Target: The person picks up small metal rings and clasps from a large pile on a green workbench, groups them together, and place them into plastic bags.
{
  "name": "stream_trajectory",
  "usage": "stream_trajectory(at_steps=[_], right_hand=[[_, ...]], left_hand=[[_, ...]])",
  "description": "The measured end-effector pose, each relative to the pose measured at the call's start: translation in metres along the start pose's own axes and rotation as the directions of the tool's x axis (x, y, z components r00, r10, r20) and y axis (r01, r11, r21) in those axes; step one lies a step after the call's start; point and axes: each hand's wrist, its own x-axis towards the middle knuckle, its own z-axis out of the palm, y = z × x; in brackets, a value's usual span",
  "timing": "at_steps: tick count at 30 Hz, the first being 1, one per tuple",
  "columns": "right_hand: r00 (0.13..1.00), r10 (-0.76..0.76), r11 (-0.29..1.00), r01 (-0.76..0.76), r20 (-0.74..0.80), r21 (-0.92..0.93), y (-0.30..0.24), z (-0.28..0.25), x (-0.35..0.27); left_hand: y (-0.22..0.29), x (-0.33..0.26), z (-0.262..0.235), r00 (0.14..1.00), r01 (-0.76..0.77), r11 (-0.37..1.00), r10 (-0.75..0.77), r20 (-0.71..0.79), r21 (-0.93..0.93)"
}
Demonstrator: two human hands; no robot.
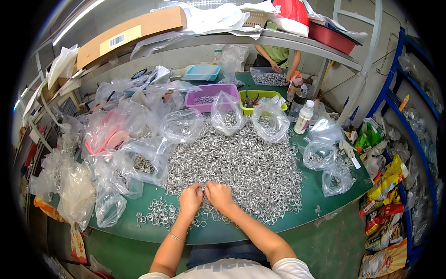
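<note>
A wide heap of small silver metal rings (246, 162) covers the middle of the green table (288, 222). At the heap's near edge, my left hand (190, 200) and my right hand (219, 195) are close together with fingers bent into a pinch. Whatever lies between their fingertips is too small and hidden to make out. A smaller group of loose rings (159, 212) lies left of my left hand. Along the far side of the heap stand open clear plastic bags, one of them (182, 126) at the left and another (271, 124) at the right.
Behind the bags are a purple bin (191, 98) and a lime green bin (248, 110). A white bottle (304, 118) stands right of them. Many plastic bags (76, 186) crowd the left side. Across the table, another person's hands (289, 74) work by a bag of metal pieces.
</note>
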Motion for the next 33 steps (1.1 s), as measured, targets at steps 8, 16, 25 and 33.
stream_trajectory(at_steps=[8, 16, 25, 33], right_hand=[[0.952, -0.014, 0.999, 0.025, 0.304, -0.033, 0.002, -0.008, 0.017], [0.946, 0.097, 0.995, -0.097, 0.31, -0.013, 0.007, -0.029, 0.02], [0.976, 0.005, 1.0, -0.006, 0.217, 0.002, 0.005, -0.019, -0.006], [0.952, -0.049, 0.996, 0.025, 0.301, 0.082, -0.007, -0.022, -0.003]], left_hand=[[0.01, 0.017, -0.013, 0.999, 0.053, 0.993, -0.052, 0.017, -0.101], [0.007, 0.033, -0.001, 0.999, -0.033, 0.987, 0.038, 0.026, -0.158], [-0.016, 0.018, 0.0, 0.97, -0.162, 0.987, 0.161, 0.184, -0.007], [-0.022, 0.018, -0.013, 0.964, -0.145, 0.987, 0.124, 0.235, 0.075]])
